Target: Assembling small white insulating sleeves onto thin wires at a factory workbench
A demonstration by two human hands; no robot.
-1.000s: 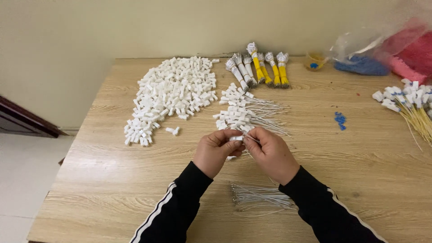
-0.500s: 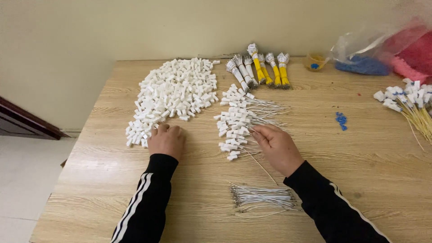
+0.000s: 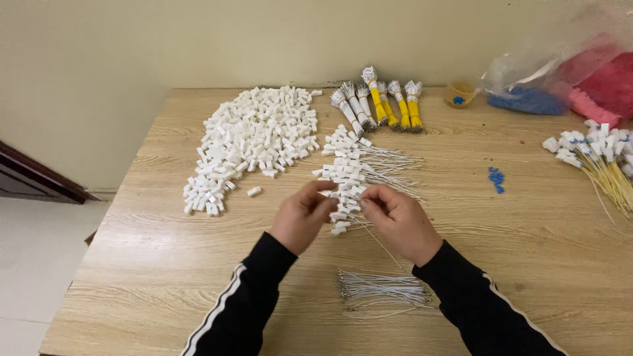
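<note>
Hands meet at table centre: left hand (image 3: 302, 216) and right hand (image 3: 397, 221), fingertips pinched together toward each other over a small white connector (image 3: 344, 198) with a thin white wire (image 3: 382, 245) trailing back under the right wrist. Whether both hands grip the same piece cannot be told. Immediately beyond the grip lies a row of finished wired connectors (image 3: 353, 168). Beyond and to the left of it, a large heap of loose white connectors (image 3: 254, 142). Nearer the body than the grip, a bundle of bare white wires (image 3: 379, 290). Far side: yellow and white banded bundles (image 3: 379, 105). Far right corner: clear plastic bags (image 3: 567, 79) with blue and pink contents; a yellow-wired bundle (image 3: 603, 161) at the right edge of the wooden table (image 3: 165, 264).
</note>
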